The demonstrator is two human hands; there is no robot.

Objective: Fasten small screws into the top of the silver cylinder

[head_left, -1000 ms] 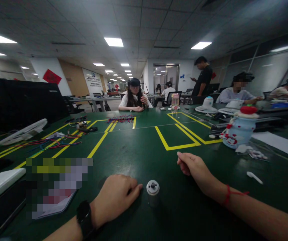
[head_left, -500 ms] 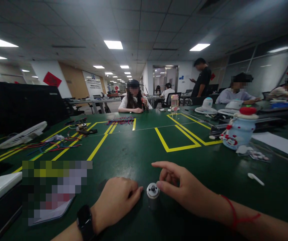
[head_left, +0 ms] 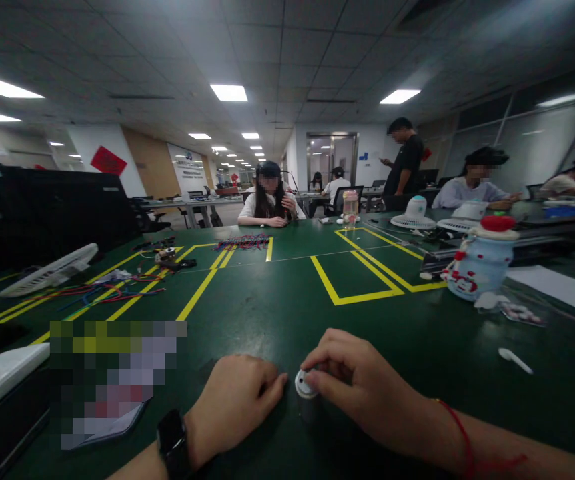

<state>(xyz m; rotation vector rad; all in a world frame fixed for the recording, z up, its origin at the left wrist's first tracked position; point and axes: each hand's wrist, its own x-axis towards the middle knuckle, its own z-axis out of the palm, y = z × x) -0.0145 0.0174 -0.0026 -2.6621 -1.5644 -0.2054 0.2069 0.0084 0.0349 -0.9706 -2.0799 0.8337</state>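
A small cylindrical metal motor [head_left: 303,384] stands upright on the green table, right in front of me. My right hand [head_left: 355,373] reaches over it from the right. Thumb and index finger pinch the little shaft on its top face, and the fingertips hide the shaft. To the left of the motor, my left hand [head_left: 240,393] rests on the table, apart from the motor. Its fingers are curled under and the thumb lies along them; nothing shows in it. A black watch [head_left: 172,440] sits on the left wrist.
A white earbud-shaped piece [head_left: 515,361] and a blue bottle with a red top [head_left: 482,260] are at right. Wires [head_left: 112,290], a white fan [head_left: 50,270] and a blurred-out flat packet [head_left: 102,427] lie left. Across the table sits a person [head_left: 267,200].
My right index finger, stretched out above the motor before, has come down with the thumb onto the motor's shaft. My left hand stays where it was.
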